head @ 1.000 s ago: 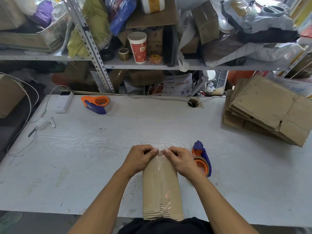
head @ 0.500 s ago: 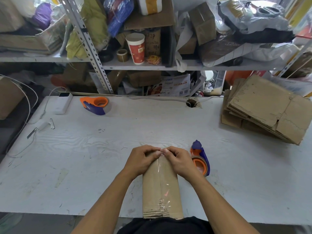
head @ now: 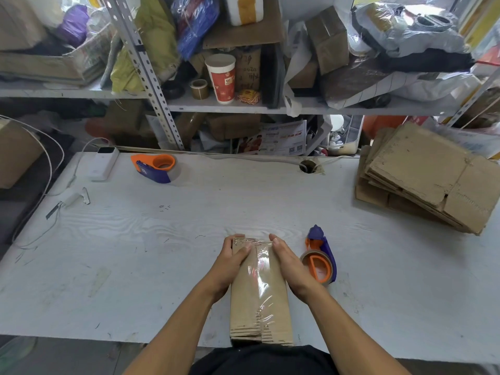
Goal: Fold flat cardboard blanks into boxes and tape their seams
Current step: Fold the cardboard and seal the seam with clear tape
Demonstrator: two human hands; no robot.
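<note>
One long, narrow cardboard box [head: 259,293] lies at the near edge of the white desk [head: 162,239], its length running from the person's body toward the far edge. It is plain brown, with a strip of clear, shiny tape [head: 261,277] along the seam down the middle of its top face; the tape wrinkles near the near end, where the corrugated edge shows in ridges, and it wraps over the far end too.

Both hands clasp the far half of the box from opposite sides. The left hand [head: 230,263] lies along the left edge with its thumb across the top face and fingers curled over the far left corner. The right hand [head: 289,263] lies flat along the right edge, fingers straight and pressed to the box, pointing toward the far end. The hands are apart, with the taped seam bare between them.

Just beside the right hand stands an orange and purple tape dispenser [head: 320,261]. A second dispenser [head: 155,167] sits near the far edge, left of centre. A stack of flat cardboard blanks [head: 424,177] rests at the far right corner.
</note>
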